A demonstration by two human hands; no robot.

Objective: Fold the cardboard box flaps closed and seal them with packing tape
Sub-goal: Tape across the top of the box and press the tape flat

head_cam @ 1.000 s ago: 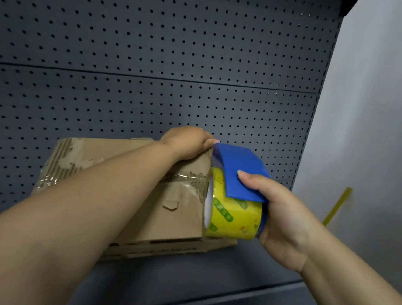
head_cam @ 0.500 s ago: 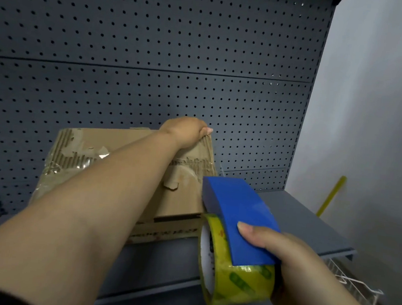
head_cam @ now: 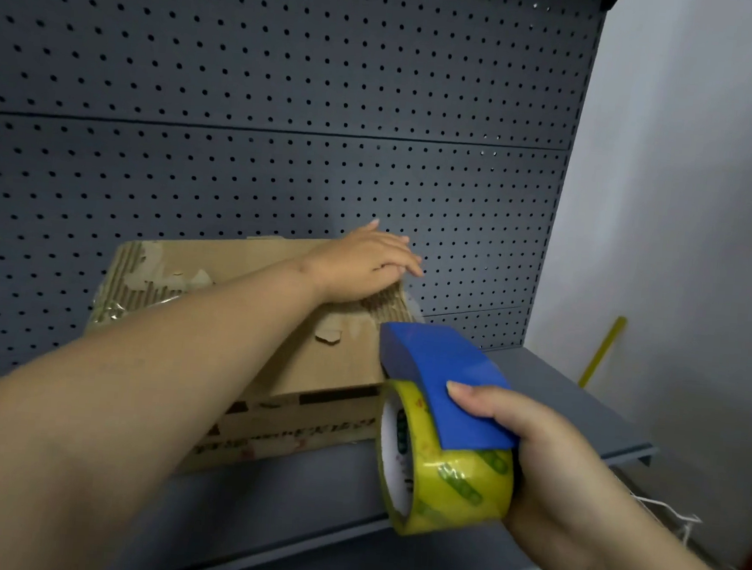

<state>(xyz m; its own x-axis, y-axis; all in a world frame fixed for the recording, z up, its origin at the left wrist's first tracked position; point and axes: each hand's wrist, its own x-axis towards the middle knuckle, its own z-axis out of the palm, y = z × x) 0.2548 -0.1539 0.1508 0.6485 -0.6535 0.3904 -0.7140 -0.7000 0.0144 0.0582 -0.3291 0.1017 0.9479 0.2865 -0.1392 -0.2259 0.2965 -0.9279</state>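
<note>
A worn brown cardboard box [head_cam: 335, 363] lies on the grey shelf [head_cam: 537, 390], its top flaps folded flat, with torn paper and old tape along the back left edge. My left hand [head_cam: 362, 265] lies flat on the box's far right corner, fingers together and stretched out, pressing down. My right hand [head_cam: 544, 472] grips a blue tape dispenser [head_cam: 443, 377] that carries a roll of yellowish clear packing tape [head_cam: 448, 477]. The dispenser is in front of the box's right end, off the cardboard. No tape strip is visibly stretched between roll and box.
A dark grey pegboard wall [head_cam: 268, 93] rises directly behind the box. A white wall [head_cam: 689, 221] stands to the right, with a yellow stick [head_cam: 602, 350] leaning on it. White wire racking [head_cam: 663, 514] shows below the shelf's right end.
My right hand has pulled the dispenser down and toward me, away from the box's right edge. My left hand has gone from gripping the corner to lying flat on it.
</note>
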